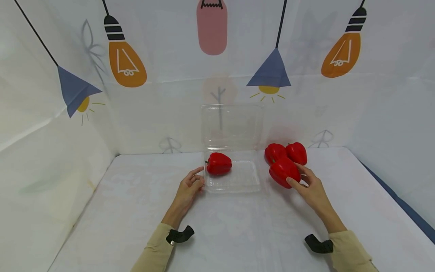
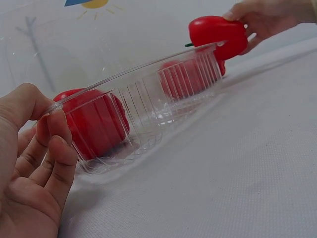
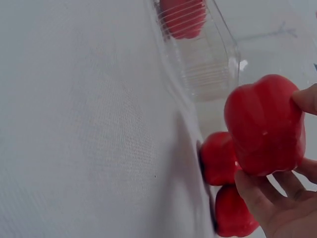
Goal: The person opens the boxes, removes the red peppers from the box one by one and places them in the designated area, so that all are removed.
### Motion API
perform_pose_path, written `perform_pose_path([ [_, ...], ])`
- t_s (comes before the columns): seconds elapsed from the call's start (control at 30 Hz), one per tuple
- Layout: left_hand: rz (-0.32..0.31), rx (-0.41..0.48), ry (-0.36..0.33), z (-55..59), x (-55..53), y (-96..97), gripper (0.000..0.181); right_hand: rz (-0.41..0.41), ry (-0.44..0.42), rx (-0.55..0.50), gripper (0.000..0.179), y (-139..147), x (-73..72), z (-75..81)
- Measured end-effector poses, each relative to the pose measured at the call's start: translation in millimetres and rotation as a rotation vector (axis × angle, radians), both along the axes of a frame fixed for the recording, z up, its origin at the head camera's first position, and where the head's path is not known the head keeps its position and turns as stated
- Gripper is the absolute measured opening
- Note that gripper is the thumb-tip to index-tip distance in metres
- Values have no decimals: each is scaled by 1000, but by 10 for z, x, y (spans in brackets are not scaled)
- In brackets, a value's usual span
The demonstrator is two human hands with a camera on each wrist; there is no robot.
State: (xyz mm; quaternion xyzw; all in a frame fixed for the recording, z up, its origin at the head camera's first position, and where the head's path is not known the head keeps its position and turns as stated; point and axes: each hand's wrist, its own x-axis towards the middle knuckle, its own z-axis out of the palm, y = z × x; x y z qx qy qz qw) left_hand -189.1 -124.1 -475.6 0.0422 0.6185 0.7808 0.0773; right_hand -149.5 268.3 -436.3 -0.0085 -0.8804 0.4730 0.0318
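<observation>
A clear plastic clamshell box (image 1: 242, 177) stands on the table with its lid (image 1: 234, 126) raised at the back. One red bell pepper (image 1: 219, 164) lies in the left part of the box. My left hand (image 1: 188, 187) pinches the box's left rim between thumb and fingers, as the left wrist view shows close up. To the right of the box, my right hand (image 1: 312, 189) grips another red bell pepper (image 3: 265, 124), lifted off the table. Two more red bell peppers (image 1: 274, 153) (image 1: 297, 153) sit behind it on the table.
A white cloth covers the table (image 1: 221, 234). Behind and beside it hang white sheets, the back one printed with lamps and bulbs (image 1: 127, 64). Black curved pieces (image 1: 180, 234) are fixed at both wrists.
</observation>
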Motion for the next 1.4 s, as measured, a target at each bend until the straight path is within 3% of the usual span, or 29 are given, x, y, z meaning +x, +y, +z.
perform_pose_path([
  [0.9,5,-4,-9,-30,-12,-14,48,-137,-160,10,87,5,-4,-35],
  [1.4,-9,3,-1,9,-8,0,49,-156,-150,-1,90,-8,-77,-104],
])
